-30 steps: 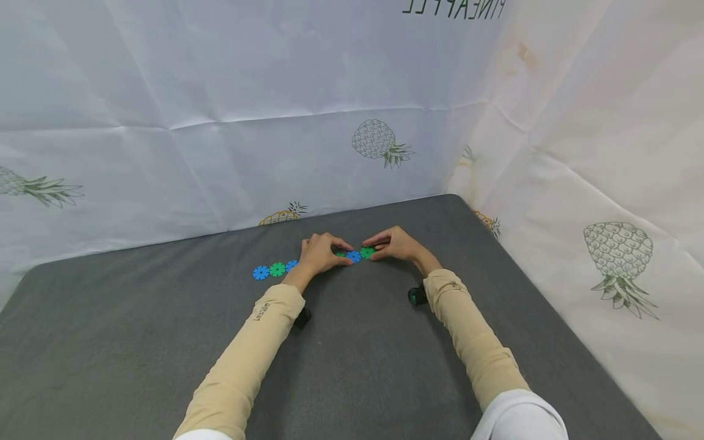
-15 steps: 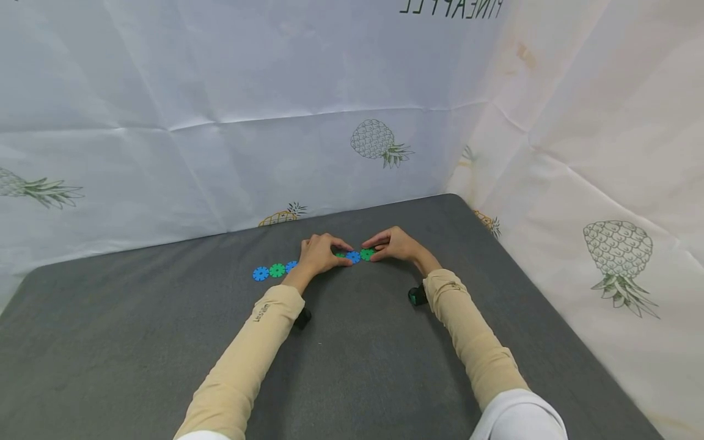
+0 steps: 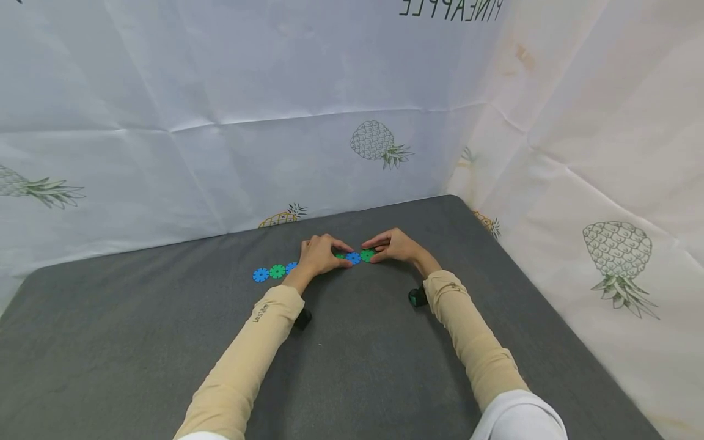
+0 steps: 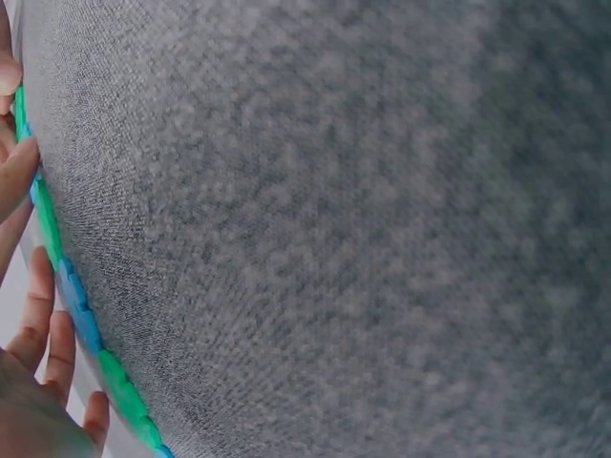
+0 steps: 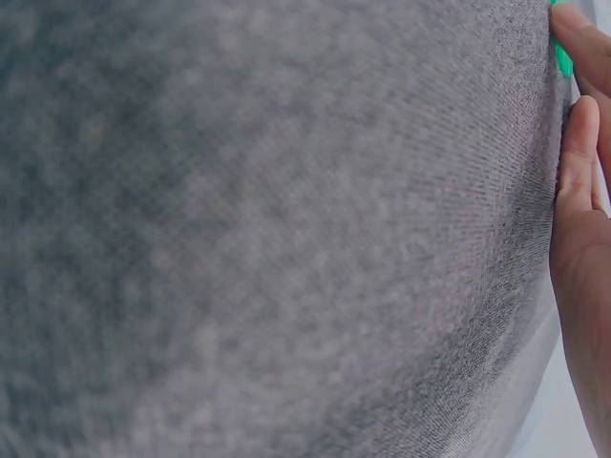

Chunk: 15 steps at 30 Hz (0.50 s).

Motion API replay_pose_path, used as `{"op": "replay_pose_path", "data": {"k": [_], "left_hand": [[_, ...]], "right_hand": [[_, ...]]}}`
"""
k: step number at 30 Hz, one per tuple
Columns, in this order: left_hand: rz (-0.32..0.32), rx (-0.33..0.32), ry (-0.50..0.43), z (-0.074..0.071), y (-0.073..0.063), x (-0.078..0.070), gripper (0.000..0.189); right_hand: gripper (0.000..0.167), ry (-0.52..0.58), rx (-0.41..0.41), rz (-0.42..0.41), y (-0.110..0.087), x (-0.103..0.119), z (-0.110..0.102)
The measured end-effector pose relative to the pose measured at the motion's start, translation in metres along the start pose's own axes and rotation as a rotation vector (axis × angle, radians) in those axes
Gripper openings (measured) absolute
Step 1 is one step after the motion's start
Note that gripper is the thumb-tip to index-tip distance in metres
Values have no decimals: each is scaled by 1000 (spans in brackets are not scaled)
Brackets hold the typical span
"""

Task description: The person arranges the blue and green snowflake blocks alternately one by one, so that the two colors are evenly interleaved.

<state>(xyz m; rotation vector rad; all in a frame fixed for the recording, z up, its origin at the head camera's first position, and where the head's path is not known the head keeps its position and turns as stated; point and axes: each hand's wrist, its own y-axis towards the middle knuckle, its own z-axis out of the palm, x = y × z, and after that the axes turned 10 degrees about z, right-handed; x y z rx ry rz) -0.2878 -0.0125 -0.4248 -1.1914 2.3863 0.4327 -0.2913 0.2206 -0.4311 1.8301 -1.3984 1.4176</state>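
Observation:
Notched plastic discs, blue and green in turn, form a slanting row on the dark grey table. In the head view my left hand point(image 3: 318, 255) pinches a blue disc point(image 3: 353, 258) between thumb and index finger, covering the middle of the row. My right hand point(image 3: 400, 246) pinches the green end disc point(image 3: 367, 255), whose edge meets that blue disc. Left of my left hand show a blue disc point(image 3: 261, 275), a green disc point(image 3: 277, 271) and a partly hidden blue disc point(image 3: 291, 267). Seen edge-on in the left wrist view, the discs, such as a green one point(image 4: 124, 396), lie flat.
The grey table point(image 3: 352, 366) has a rounded far right corner. A white cloth point(image 3: 247, 165) with printed pineapples hangs behind it, and another cloth point(image 3: 605, 171) hangs along the right side. Dark wrist cameras sit under both wrists, the right one point(image 3: 418, 297) close above the table.

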Motion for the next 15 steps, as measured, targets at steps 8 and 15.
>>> {"op": "replay_pose_path", "data": {"k": [8, 15], "left_hand": [[2, -13, -20, -1, -1, 3, 34], [56, -52, -98, -8, -3, 5, 38]], "right_hand": [[41, 14, 7, -1, 2, 1, 1], [46, 76, -7, -15, -5, 0, -4]]}}
